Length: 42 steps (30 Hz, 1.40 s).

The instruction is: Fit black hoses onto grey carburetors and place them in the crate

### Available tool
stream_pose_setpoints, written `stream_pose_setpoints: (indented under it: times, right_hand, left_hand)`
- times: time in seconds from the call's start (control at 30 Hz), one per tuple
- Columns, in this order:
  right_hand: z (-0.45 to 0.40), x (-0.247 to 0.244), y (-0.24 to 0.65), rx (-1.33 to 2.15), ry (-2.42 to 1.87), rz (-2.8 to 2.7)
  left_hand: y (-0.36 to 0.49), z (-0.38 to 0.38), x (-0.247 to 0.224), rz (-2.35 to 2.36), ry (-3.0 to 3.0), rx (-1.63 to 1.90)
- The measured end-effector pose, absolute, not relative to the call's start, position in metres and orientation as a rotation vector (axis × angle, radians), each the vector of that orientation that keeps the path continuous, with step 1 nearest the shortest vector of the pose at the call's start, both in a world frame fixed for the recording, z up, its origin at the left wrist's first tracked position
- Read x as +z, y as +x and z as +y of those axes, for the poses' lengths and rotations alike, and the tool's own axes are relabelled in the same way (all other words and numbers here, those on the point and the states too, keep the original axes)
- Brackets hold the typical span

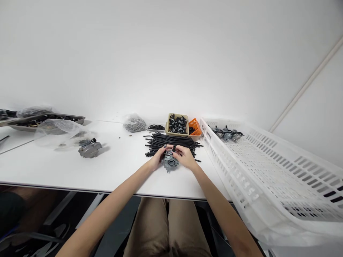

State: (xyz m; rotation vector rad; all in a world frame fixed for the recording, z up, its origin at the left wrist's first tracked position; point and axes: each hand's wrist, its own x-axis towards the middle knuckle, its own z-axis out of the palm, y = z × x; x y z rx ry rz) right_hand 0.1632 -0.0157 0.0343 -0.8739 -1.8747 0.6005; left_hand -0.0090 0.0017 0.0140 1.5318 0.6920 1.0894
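Between my two hands is a grey metal carburetor, held over the front part of the white table. My left hand grips its left side, fingers curled round behind. From the right, my right hand closes its thumb and fingers on the top, by a small black part. Whether that black part is fixed to the body I cannot tell. Just behind my hands lies a pile of black rubber hoses. A second carburetor rests on the table to the left.
A white slotted crate at right holds several carburetors. Behind the hoses stand a beige bin of black parts and an orange basket. Leftward are bags and a grey tray. Another person's leg shows lower left.
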Motion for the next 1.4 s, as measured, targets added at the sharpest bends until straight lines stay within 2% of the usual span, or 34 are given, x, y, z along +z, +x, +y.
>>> stream_pose_setpoints:
  times: [0.17, 0.27, 0.4, 0.57, 0.67, 0.77, 0.87, 1.0, 1.13, 1.23, 1.4]
  right_hand:
    - [-0.009, 0.049, 0.168, 0.873, -0.816, -1.856]
    - [0.011, 0.051, 0.176, 0.879, -0.827, -1.783]
    - [0.043, 0.045, 0.181, 0.640, -0.952, -1.638]
    - [0.057, 0.028, 0.159, 0.268, -1.089, -2.051]
    - [0.054, 0.022, 0.145, 0.141, -1.095, -2.070]
    - [0.049, 0.027, 0.147, 0.077, -1.025, -1.839]
    - [0.042, 0.046, 0.164, 0.010, -0.940, -1.343]
    - [0.031, 0.072, 0.194, 0.212, -0.683, -0.900]
    - [0.028, 0.076, 0.203, 0.587, -0.492, -0.832]
    - [0.031, 0.064, 0.190, 0.817, -0.534, -0.890]
    - [0.027, 0.038, 0.150, 1.004, -0.761, -1.126]
  left_hand:
    - [-0.007, -0.010, 0.014, 0.489, 1.025, 0.656]
    - [-0.005, -0.014, 0.016, 0.470, 0.880, 0.705]
    - [-0.003, -0.016, 0.019, 0.451, 0.818, 0.803]
    - [-0.003, -0.015, 0.014, 0.490, 0.789, 0.757]
    - [-0.004, -0.014, 0.011, 0.491, 0.805, 0.754]
    - [-0.004, -0.014, 0.014, 0.500, 0.802, 0.800]
    - [-0.004, -0.013, 0.018, 0.500, 0.803, 0.891]
    - [-0.006, -0.008, 0.023, 0.486, 0.745, 1.119]
    - [-0.010, -0.001, 0.027, 0.560, 0.662, 1.373]
    - [-0.013, 0.003, 0.027, 0.604, 0.677, 1.492]
    - [-0.017, 0.012, 0.023, 0.619, 0.699, 1.635]
